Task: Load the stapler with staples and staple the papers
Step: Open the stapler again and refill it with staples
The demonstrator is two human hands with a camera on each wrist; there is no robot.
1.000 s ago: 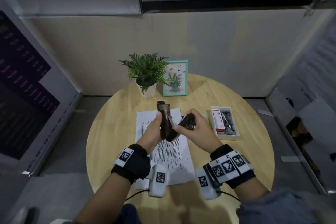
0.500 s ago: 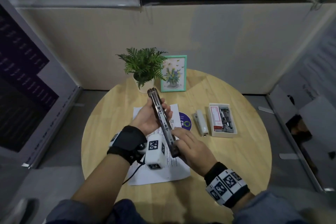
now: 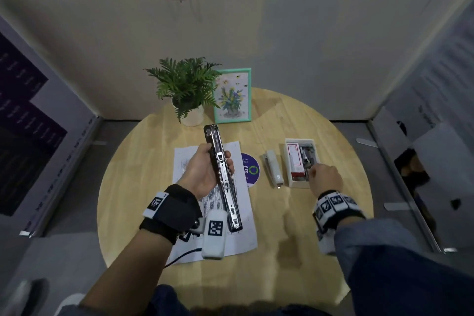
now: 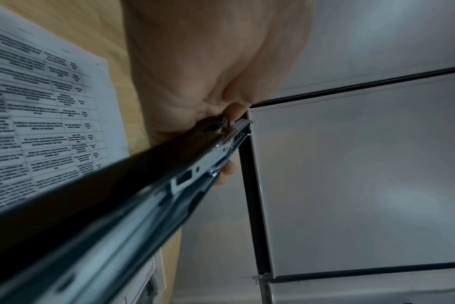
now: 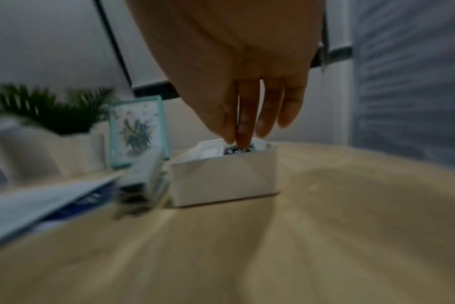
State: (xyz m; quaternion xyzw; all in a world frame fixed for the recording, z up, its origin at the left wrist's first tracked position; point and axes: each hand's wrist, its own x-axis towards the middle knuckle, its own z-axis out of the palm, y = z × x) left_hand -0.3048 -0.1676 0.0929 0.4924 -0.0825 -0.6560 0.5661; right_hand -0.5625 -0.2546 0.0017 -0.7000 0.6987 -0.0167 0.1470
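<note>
Chrome-railed black stapler [image 3: 222,179], swung fully open, is gripped in the left hand [image 3: 205,174] above the papers [image 3: 238,223]. The right hand [image 3: 325,179], fingers [image 5: 243,123] extended, dips into the white staple box [image 3: 287,161] beside a white stapler [image 3: 274,171].

The papers [image 3: 213,202] lie on the surface [image 3: 295,251] before me. My left hand [image 3: 205,172] holds the opened stapler [image 3: 222,179] above them. To their right lie a round sticker [image 3: 251,169], then a second stapler [image 3: 274,170], then the box [image 3: 288,161] of staples [image 3: 307,159], where my right hand [image 3: 325,178] reaches in. Behind the papers stand a plant [image 3: 186,87] and, right of it, a framed picture [image 3: 232,96].
</note>
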